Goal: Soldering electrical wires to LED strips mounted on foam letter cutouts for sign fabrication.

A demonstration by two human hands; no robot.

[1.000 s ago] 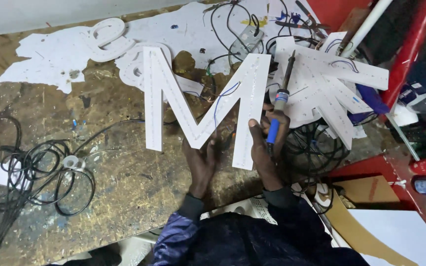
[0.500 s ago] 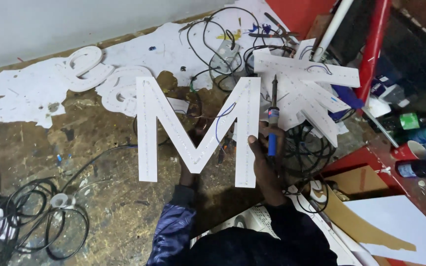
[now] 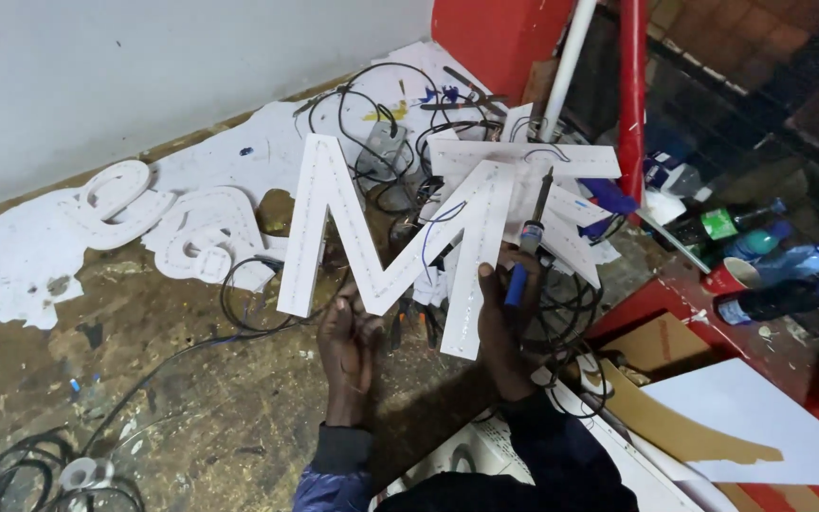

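Note:
I hold up a large white letter-shaped sign piece, shaped like an M, with rows of small dots along its strokes and a thin wire across its face. My left hand grips its lower middle point from below. My right hand grips its right leg and also holds a soldering iron with a blue handle, tip pointing up. Behind the right side lies another white letter piece.
Black cables tangle on the floor behind the letter, and more coil at bottom left. White curved letter pieces lie left. Red posts, plastic bottles and a white board stand at right.
The M piece has tilted with its top swung rightward and sits higher in view. My view has shifted toward the wall and red posts. Both hands keep their grip.

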